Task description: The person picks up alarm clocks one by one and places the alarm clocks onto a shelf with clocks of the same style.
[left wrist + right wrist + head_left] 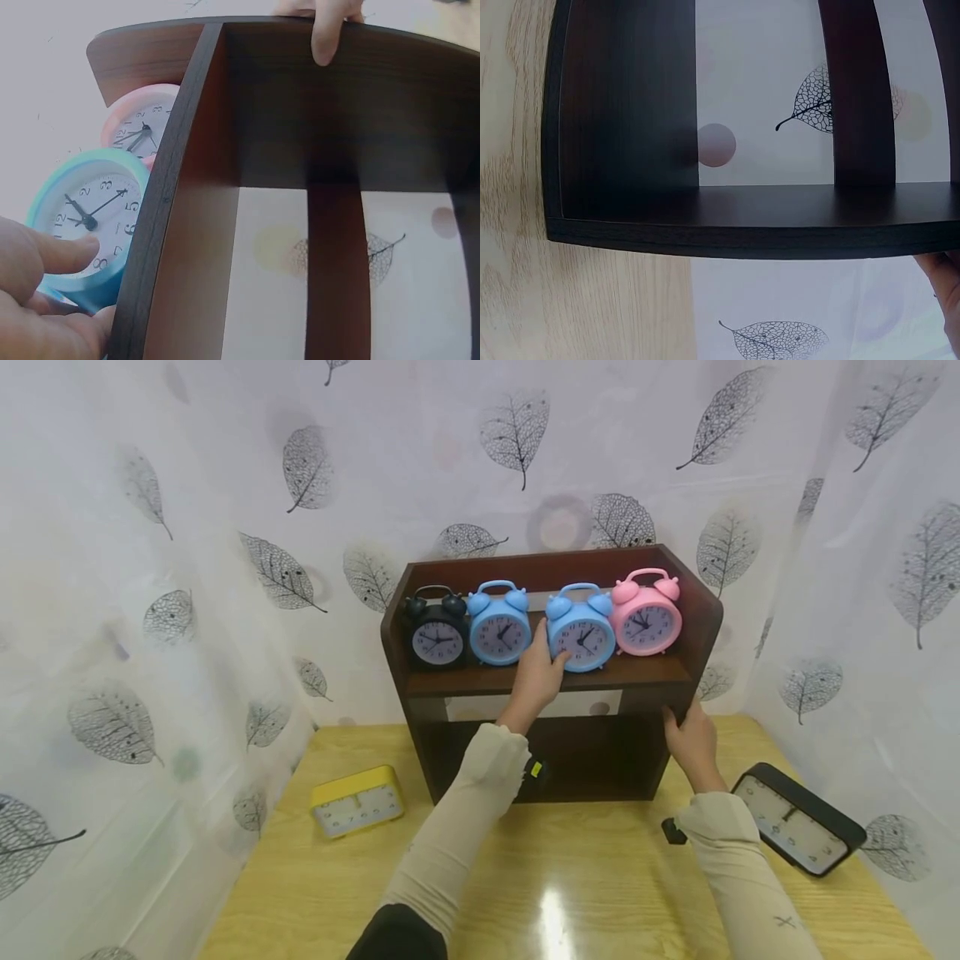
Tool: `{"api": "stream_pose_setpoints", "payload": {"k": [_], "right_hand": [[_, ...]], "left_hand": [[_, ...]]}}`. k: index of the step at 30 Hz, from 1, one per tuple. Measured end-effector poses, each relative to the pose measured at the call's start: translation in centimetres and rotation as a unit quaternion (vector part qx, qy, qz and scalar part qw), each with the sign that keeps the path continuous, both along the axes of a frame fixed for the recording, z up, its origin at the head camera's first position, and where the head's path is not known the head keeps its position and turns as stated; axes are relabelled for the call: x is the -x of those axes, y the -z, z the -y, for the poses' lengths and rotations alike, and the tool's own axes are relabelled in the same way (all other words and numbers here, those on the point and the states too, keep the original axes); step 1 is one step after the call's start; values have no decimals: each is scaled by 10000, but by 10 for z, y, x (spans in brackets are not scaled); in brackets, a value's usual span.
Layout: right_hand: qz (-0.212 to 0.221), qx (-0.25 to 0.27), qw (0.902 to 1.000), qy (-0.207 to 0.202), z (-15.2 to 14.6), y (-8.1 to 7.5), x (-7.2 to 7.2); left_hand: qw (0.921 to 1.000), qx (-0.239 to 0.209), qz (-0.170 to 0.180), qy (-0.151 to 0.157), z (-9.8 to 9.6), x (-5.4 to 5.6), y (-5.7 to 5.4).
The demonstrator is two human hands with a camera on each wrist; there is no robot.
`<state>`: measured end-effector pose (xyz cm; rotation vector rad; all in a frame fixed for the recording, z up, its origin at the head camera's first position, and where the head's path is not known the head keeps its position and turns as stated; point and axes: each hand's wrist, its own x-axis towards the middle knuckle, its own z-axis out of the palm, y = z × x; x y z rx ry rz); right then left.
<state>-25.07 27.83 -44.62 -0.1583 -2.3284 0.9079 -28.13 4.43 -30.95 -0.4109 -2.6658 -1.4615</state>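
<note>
My left hand (537, 675) pinches a light blue twin-bell alarm clock (583, 639) on the upper level of a dark brown wooden shelf (701, 622). In the left wrist view, the thumb lies on the face of this clock (109, 176) and the other fingers are partly hidden. My right hand (693, 745) grips the shelf's right side panel, with its thumb on the inner face. A pink alarm clock (648, 625) stands just right of the held one. To its left are another blue alarm clock (498, 635) and a black alarm clock (437, 642).
On the wooden table (600, 877), a yellow rectangular clock (358, 802) lies left of the shelf. A black rectangular clock (798, 818) leans at the right, close to my right forearm. A white curtain with leaf prints (420, 443) hangs behind and at both sides.
</note>
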Motion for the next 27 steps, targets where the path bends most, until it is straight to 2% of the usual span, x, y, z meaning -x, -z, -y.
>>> {"api": "stream_pose_setpoints", "payload": {"k": [13,27], "right_hand": [[-23,-66,10000,26,0,2,-3],[-44,-86,9999,32,0,0,0]], "left_hand": [[9995,-30,57,-305,-12,3,3],[9985,-123,110,-521,-18,8,-1]]}}
